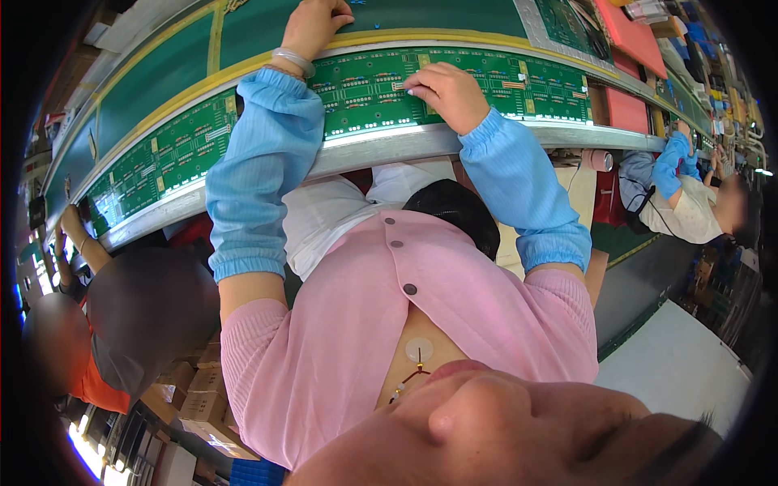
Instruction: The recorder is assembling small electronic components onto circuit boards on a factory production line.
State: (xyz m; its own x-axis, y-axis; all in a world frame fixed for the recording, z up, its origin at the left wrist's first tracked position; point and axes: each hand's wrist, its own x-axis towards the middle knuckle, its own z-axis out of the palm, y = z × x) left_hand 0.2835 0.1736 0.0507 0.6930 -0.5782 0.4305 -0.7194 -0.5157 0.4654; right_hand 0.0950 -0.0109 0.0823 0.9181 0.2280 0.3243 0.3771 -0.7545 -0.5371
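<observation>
A long green circuit board (356,104) with rows of small parts lies along the metal-edged line in front of me. Over it is my right hand (450,95), thumb and forefinger pinched close to the board's surface beside a pale connector-like part. Whatever the fingertips hold is too small to make out. Farther away and to the left, my left hand (312,31) is above the dark green work surface (275,32), its fingers drawn together. What lies in that pinch is hidden. A tiny blue component (377,27) rests to its right.
More populated boards continue left (182,154) and right (555,93) along the line. A metal rail (389,139) forms the near edge. Red-pink sheets (636,36) lie at the far right. Co-workers are at the left (146,308) and right (689,206).
</observation>
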